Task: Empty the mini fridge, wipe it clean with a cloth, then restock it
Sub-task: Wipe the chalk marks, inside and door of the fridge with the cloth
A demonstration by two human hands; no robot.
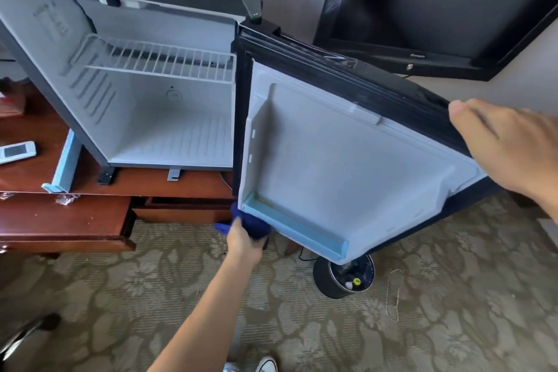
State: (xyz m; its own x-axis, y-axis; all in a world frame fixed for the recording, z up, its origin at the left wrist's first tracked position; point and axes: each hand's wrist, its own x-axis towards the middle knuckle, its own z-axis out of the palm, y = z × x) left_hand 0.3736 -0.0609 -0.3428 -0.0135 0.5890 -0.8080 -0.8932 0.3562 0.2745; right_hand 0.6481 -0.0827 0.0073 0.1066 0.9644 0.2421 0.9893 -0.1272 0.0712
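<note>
The mini fridge [169, 118] stands on a wooden desk with its door [347, 166] swung wide open. Its white inside holds only a wire shelf [157, 60]. My left hand [243, 240] grips a dark blue cloth [252, 222] and presses it against the bottom corner of the door, by the light blue door rail [294, 231]. My right hand [510, 148] holds the door's outer black edge, thumb on top, fingers hidden behind it.
The wooden desk [60, 220] has an open drawer at the left. A loose light blue rail [65, 163] leans beside the fridge and a remote [16, 152] lies near it. A black bin [344, 278] sits on the carpet under the door. A television [437, 9] leans against the wall.
</note>
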